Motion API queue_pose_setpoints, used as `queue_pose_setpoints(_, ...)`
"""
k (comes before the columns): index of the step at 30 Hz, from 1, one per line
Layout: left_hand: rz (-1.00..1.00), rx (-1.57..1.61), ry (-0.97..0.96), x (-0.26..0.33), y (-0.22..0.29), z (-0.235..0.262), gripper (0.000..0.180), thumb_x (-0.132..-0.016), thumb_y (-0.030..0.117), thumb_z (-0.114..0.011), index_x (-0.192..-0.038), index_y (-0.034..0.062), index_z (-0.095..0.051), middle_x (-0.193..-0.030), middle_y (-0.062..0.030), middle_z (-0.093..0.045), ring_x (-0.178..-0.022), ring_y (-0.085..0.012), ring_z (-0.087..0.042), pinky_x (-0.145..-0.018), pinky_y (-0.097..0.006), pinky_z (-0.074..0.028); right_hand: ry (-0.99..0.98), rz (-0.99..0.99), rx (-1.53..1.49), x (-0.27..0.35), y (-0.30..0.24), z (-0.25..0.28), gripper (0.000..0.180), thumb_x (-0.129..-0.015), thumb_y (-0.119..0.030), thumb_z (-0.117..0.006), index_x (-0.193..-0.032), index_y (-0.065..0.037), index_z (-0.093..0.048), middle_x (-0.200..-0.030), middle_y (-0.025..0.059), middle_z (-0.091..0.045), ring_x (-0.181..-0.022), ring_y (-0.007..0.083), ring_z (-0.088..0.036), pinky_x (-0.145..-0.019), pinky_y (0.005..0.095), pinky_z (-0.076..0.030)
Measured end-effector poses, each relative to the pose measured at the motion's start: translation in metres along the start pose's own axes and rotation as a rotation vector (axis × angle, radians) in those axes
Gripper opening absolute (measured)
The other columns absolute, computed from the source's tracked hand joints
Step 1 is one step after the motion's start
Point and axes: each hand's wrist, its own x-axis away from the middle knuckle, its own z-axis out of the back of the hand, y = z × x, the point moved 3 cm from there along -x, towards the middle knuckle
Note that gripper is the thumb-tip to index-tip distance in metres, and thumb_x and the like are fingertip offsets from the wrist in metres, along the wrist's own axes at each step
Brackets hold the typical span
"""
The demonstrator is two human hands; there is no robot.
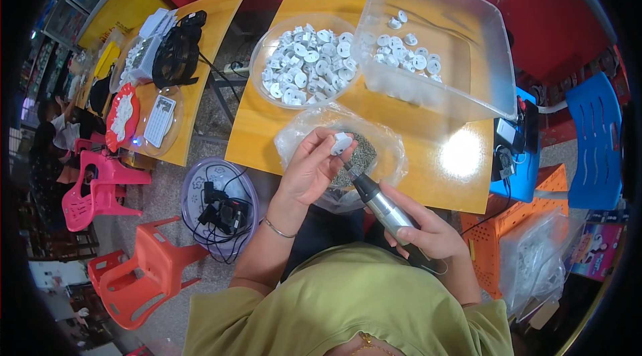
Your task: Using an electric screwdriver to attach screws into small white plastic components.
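Between the thumb and fingers of my left hand (306, 172) is a small white round plastic part (342, 143). My right hand (431, 230) is wrapped round a silver and black electric screwdriver (386, 211), tilted up and to the left. Its bit comes close to the left fingertips, beneath the white part; whether they touch I cannot tell. Under both hands an open see-through plastic bag (394, 163) lies at the table's near edge, holding a heap of tiny grey screw-like pieces (365, 154). Several similar white parts (307, 61) fill a round tub (255, 61) just beyond.
A large see-through bin (461, 102) with several white parts stands at the far right of the yellow table (428, 182). Left of me are a lilac basin (189, 199) with black cables and an orange chair (150, 269). An orange crate (481, 249) is at the right.
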Motion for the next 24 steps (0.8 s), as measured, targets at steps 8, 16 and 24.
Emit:
queue_pose_setpoints(8, 0.005, -0.043, 0.035, 0.002, -0.001, -0.002, 0.009, -0.093, 0.011, -0.053, -0.101, 0.0071, -0.054, -0.107, -0.0119, -0.06, -0.101, -0.0211, -0.061, -0.074, -0.021, -0.054, -0.04, 0.017, -0.008, 0.002, -0.005, 0.001, 0.067, -0.091, -0.018, -0.051, -0.146, -0.009, -0.015, -0.12, 0.0104, -0.042, -0.081, 0.0129, -0.05, -0.061, 0.0243, -0.047)
queue_pose_setpoints(16, 0.021, -0.068, 0.04, 0.003, 0.0, -0.004, 0.008, -0.093, 0.01, -0.052, -0.1, 0.0075, -0.052, -0.106, -0.0114, -0.06, -0.101, -0.0205, -0.06, -0.078, -0.023, -0.053, -0.042, 0.032, 0.061, 0.005, -0.004, 0.003, 0.065, -0.091, -0.016, -0.05, -0.146, -0.008, -0.015, -0.113, 0.0098, -0.044, -0.08, 0.0129, -0.05, -0.06, 0.0245, -0.047)
queue_pose_setpoints(24, 0.026, 0.013, -0.004, 0.002, 0.0, -0.004, 0.008, -0.094, 0.01, -0.05, -0.1, 0.0044, -0.051, -0.106, -0.0138, -0.059, -0.101, -0.0242, -0.06, -0.085, -0.027, -0.053, -0.072, 0.062, -0.022, 0.013, -0.007, 0.009, 0.069, -0.09, -0.021, -0.052, -0.146, -0.006, -0.015, -0.113, 0.0128, -0.047, -0.079, 0.0134, -0.051, -0.058, 0.0235, -0.047)
